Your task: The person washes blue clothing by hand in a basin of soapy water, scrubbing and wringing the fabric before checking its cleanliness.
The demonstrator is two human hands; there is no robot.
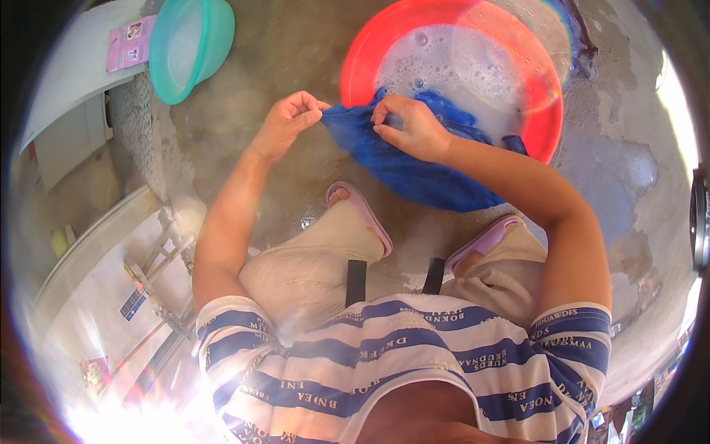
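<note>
My left hand pinches a corner of a wet blue cloth, probably a garment, and pulls it out to the left. My right hand is over the cloth's upper part, thumb and fingers curled close together on the fabric; its exact grip is partly hidden. One part of the cloth lies in a red plastic basin of soapy water. The rest spreads over the near rim and hangs above the floor in front of my feet. Bubbles and foam cover the water.
A turquoise plastic basin is at the upper left, beside a pink printed packet on a pale ledge. The concrete floor is wet in patches. My feet are in pink slippers. A wooden frame is at the lower left.
</note>
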